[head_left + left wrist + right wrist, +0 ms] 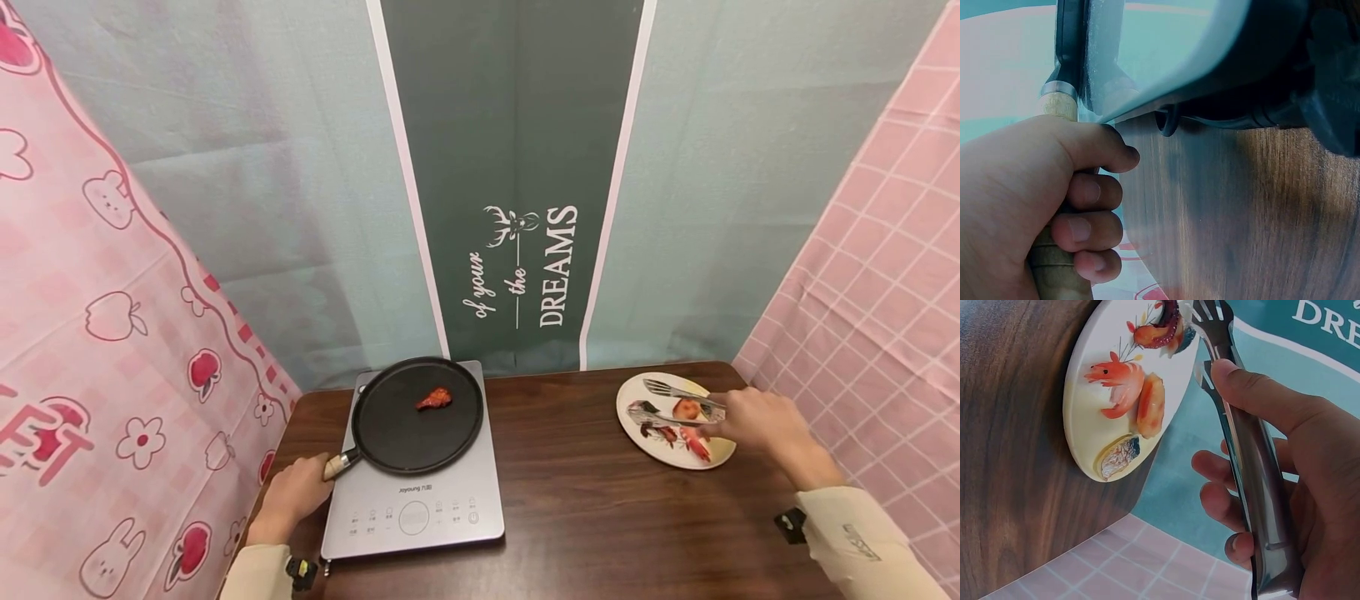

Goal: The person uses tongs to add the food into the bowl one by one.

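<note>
My left hand (295, 493) grips the wooden handle (1059, 269) of a round black frying pan (405, 442), fingers curled round it. A reddish-brown chicken drumstick (435, 398) lies in the pan, right of its middle. My right hand (765, 421) holds metal tongs (1249, 469), thumb on one side and fingers on the other. The two tong arms stand apart over a white oval plate (1088, 419). On that plate are a shrimp (1124, 387), an orange-brown oblong piece (1150, 407), a dark-skinned slice (1119, 459) and an octopus tentacle (1169, 328) near the tong tips.
Beneath the pan is a silver induction cooker (442, 537) with its control panel toward me. Brown wooden table (570, 475) lies between cooker and plate. Printed cloths hang behind the table, with a pink patterned cloth (112, 375) on the left and pink tile-print (877, 317) on the right.
</note>
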`<state>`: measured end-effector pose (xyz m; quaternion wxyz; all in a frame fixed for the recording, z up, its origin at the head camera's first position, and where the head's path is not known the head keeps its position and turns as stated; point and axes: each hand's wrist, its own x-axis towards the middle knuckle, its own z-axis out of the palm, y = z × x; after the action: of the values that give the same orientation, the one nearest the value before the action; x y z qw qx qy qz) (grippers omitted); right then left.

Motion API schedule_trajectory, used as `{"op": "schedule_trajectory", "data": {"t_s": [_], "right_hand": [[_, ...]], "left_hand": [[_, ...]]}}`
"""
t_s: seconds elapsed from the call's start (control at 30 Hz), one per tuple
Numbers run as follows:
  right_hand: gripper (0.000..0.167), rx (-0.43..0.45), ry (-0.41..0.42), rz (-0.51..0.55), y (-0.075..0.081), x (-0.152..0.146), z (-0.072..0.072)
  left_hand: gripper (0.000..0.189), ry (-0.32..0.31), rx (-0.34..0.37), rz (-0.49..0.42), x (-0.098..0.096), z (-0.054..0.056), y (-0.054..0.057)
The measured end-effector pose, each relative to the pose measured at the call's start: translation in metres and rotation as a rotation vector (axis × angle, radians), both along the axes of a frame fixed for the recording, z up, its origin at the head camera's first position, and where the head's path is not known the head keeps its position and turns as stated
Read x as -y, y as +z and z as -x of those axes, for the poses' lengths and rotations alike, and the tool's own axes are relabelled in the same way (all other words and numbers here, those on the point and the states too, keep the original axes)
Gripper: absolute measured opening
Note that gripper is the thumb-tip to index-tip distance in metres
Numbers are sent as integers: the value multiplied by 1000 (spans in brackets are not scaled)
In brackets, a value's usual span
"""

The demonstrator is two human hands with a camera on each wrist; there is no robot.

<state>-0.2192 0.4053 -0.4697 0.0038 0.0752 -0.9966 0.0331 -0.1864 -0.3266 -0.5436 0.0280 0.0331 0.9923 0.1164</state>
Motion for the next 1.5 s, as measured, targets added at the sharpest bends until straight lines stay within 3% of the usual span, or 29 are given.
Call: {"op": "schedule_trajectory", "data": {"t_s": [0.27,0.7,1.03,1.5], "right_hand": [[75,-12,-4,-10,2,-2,0],[67,4,0,7,-7,2,3],[51,66,-20,29,-7,5,4],[42,41,-5,11,-8,7,1]], "left_hand": [[14,-2,3,0,0,1,0],[15,3,1,-10,-1,0,1],[16,-4,-9,-5,0,0,3],[18,-6,-15,-12,1,-1,1]]}}
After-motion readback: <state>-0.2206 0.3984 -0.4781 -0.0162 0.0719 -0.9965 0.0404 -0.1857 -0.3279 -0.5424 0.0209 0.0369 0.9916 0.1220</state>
